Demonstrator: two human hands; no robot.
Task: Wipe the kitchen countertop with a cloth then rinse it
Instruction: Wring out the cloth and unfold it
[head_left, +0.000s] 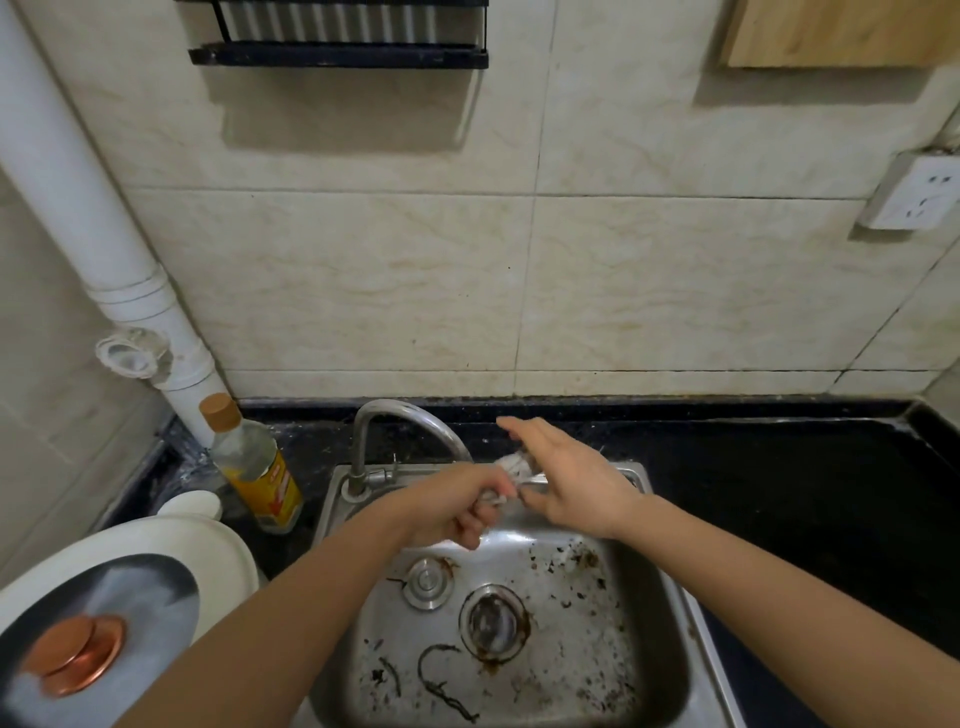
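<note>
**Cloth held over the sink, under the tap**

Head view: a wall of cream marbled tiles rises behind a black countertop, and a stainless steel sink is set into it.

One curved chrome faucet arches over the basin from the back-left rim. Its spout ends just beside the hands and partly screens them from the wall side.

The sink floor carries two round metal fittings, a strainer drain and a smaller capped plug to its left. Dark scraps and rust stains lie scattered around them.

On the counter left of the sink stands one clear bottle with a yellow label and tan cap, leaning slightly. In front of the bottle sits a white appliance with a grey lid and copper knob. Its bulk hides the counter's left front.

One white drainpipe runs down the left corner. One black wire rack hangs high on the wall, and one white socket plate sits at right.

There is one cloth, pale and bunched, held above the basin's rear edge between two hands close together. The left hand has its fingers curled tight round the nearer end. The right hand lies against the far end with fingers stretched rather than closed.
</note>
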